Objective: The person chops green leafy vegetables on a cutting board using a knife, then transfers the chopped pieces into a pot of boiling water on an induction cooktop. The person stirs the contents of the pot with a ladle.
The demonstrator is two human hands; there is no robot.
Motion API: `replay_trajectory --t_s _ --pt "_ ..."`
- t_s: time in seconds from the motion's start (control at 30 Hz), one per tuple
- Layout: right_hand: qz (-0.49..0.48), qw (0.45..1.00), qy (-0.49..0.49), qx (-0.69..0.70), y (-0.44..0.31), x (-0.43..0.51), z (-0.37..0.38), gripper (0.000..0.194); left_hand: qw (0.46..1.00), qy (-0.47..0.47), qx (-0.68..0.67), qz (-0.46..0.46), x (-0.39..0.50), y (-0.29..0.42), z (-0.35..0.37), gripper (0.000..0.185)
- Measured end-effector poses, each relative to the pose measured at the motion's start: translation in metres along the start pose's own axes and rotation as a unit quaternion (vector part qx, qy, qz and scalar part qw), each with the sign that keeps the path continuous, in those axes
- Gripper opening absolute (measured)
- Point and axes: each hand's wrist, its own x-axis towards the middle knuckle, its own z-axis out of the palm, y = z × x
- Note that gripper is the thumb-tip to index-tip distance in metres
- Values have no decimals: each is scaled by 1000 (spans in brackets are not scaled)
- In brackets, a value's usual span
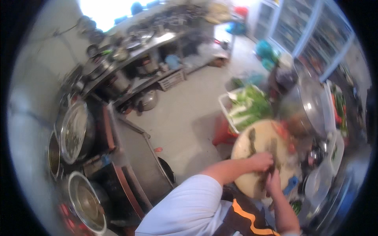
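Note:
Over a round wooden chopping board (241, 150), my two hands are close together. My left hand (262, 161) reaches in from the left with its fingers closed at a long, dark, narrow thing (273, 146). My right hand (273, 180) is closed just below it, at the same thing. Blur hides whether this is a knife blade or a strip of vegetable. A dark green piece (252, 140) lies on the board beyond my left hand. Red pieces (282, 131) are at the board's far right edge.
A white basket of leafy greens (249, 106) stands beyond the board, over a red stool (221, 134). A large metal pot (313, 103) and a clear plastic bowl (318, 185) are on the right. A blue handle (291, 185) lies by the board. Stoves with big pots (75, 132) line the left.

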Motion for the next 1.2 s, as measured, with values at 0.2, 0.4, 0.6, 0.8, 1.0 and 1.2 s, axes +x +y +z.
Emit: replay_trajectory --t_s 0.2,0.4,0.6,0.8,1.0,1.2 --pt "-52 996 -21 -66 10 -4 -41 16 998 -14 42 -48 -2 6 -3 21" --pt "-25 972 -114 -203 -21 -26 -78 27 996 -10 35 -76 4 7 -1 16" --pt "-35 989 -99 -104 -27 0 -33 32 982 -119 15 -149 17 11 -1 16" --pt "104 991 -77 27 -6 11 -18 28 979 -102 145 98 -8 5 -20 17" --pt "89 985 -107 -105 -64 -8 -76 25 1000 -9 25 -7 -9 8 -43 11" --pt "177 959 -199 -94 -80 -35 -89 26 1000 9 5 -20 -6 0 -31 15"
